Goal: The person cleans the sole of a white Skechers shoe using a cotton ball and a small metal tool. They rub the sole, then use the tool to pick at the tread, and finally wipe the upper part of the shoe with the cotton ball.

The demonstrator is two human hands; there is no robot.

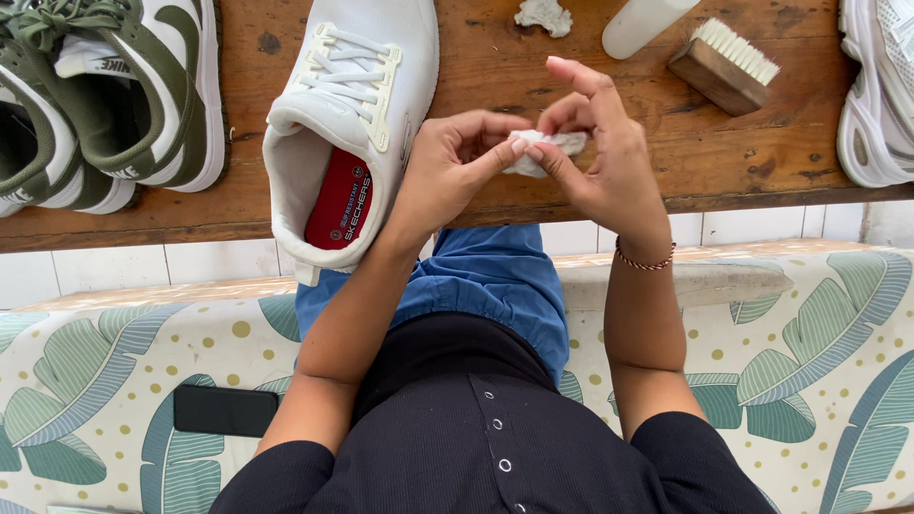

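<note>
Both hands, left hand (447,167) and right hand (600,162), pinch a white wipe (547,152) beside the white shoe (357,105); folding it tight would help

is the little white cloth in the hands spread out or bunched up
Bunched up. The white cloth is a small crumpled wad pinched between the fingertips of the left hand and right hand, not laid flat.

white shoe (357,86), red insole (340,198). olive-and-white sneakers (105,90); brown worktop (571,124). white wad (543,152); cream cushion (809,362), green leaf print.
</note>
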